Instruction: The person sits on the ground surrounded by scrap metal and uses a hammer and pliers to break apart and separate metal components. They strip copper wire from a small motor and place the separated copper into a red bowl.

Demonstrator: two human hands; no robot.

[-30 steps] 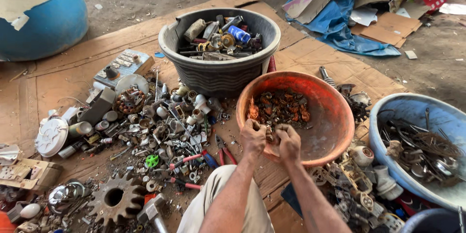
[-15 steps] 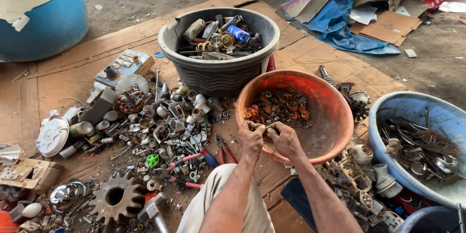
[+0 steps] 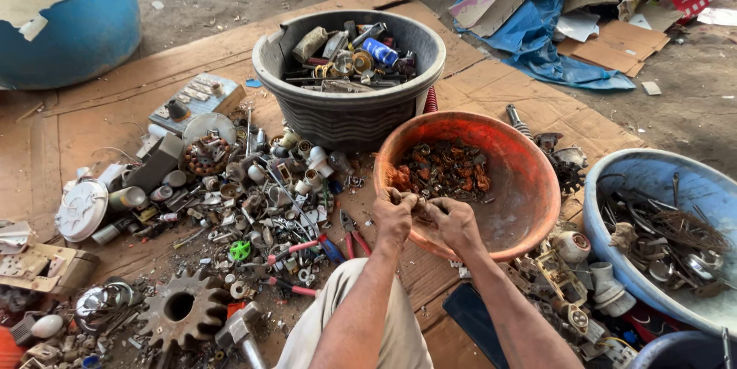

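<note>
Little has shifted since the earlier frames: both hands are kept together at the near rim of the round orange plastic basin (image 3: 530,208). A small dark metal scrap piece (image 3: 421,205) is pinched between the curled fingers of the left hand (image 3: 394,216) and right hand (image 3: 454,221), seemingly so it can be pulled apart over the basin. Rusty coppery bits are held there. Mixed cans and metal parts fill the ribbed grey tub (image 3: 345,119); tangled wire and rods lie in the blue basin (image 3: 614,185).

Beyond the grip, the orange bowl's (image 3: 530,185) right half lies bare. Left of it, scrap parts (image 3: 246,200) crowd the cardboard (image 3: 499,85); the grey tub (image 3: 345,115) blocks farther ahead.
</note>
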